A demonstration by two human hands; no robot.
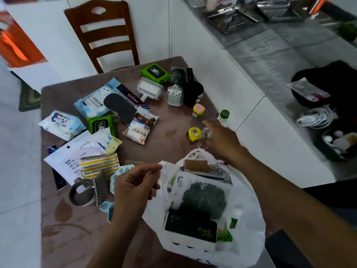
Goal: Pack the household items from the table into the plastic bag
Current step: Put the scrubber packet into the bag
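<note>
Head view: left hand (133,184) pinching white plastic bag (249,207) rim; right hand (222,138) gripping one clear glass (205,137), touching one yellow tape measure (193,134); two green wipe packs (155,73) lying beyond.

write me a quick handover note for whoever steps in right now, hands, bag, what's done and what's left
Left hand: pinching the rim of the plastic bag, holding it open.
Right hand: closed on a small clear glass just above the table, beside the yellow tape measure.
Done: several packets already sit in the bag.
Left: the glass, tape measure, green wipes pack, cotton swab jar, black cup, salt packet, tissue packs and the rest near the left edge.
</note>
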